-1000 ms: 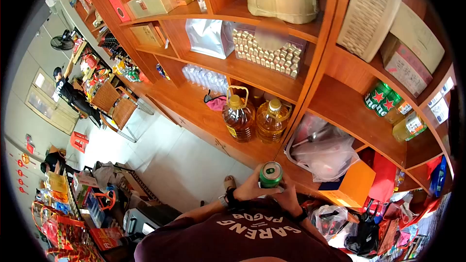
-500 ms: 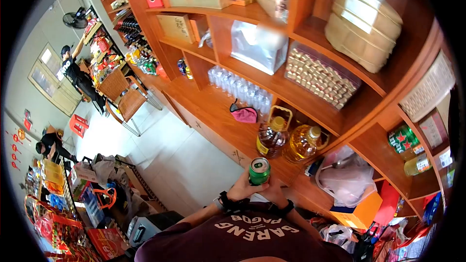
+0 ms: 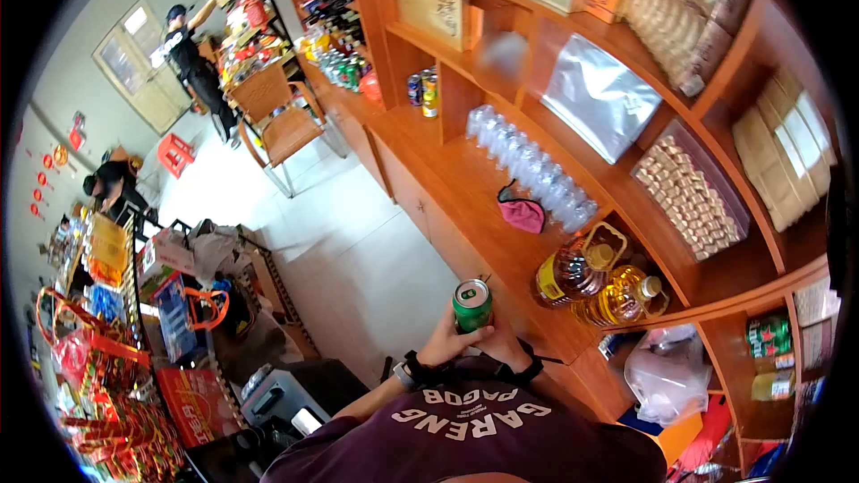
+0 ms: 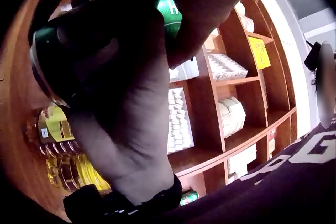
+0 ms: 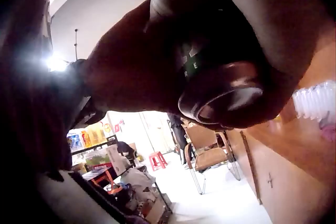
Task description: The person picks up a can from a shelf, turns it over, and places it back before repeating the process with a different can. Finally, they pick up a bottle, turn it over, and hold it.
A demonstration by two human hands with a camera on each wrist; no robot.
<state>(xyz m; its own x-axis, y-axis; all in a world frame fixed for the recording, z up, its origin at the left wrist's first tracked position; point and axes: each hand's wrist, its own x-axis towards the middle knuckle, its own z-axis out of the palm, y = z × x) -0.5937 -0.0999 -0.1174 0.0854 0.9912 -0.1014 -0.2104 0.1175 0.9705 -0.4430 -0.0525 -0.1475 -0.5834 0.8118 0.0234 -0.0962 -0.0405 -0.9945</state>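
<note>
A green beer can (image 3: 472,306) stands upright in front of the chest, its silver top with the pull tab facing up. My left hand (image 3: 445,343) grips it from the left, and my right hand (image 3: 505,345) wraps it from the right, with the fingers close together around the lower part. Each wrist wears a black strap. Seen from the left wrist, a strip of the can (image 4: 170,13) shows a white letter, while fingers in shadow cover much of it. In the right wrist view the rounded metal base of the can (image 5: 223,94) shows under the dark hands.
Right of the hands runs a wooden counter (image 3: 465,201) with shelves. Two large oil bottles (image 3: 573,270), a pink mask (image 3: 522,212) and several clear bottles (image 3: 528,161) stand or lie on it. Left is a loaded rack (image 3: 134,304). A chair (image 3: 273,121) and a person (image 3: 197,63) are farther off.
The head view has swung left, so the shelves and oil bottles shift rightward across it. Both hands keep holding the can, which now sits a little farther left in view.
</note>
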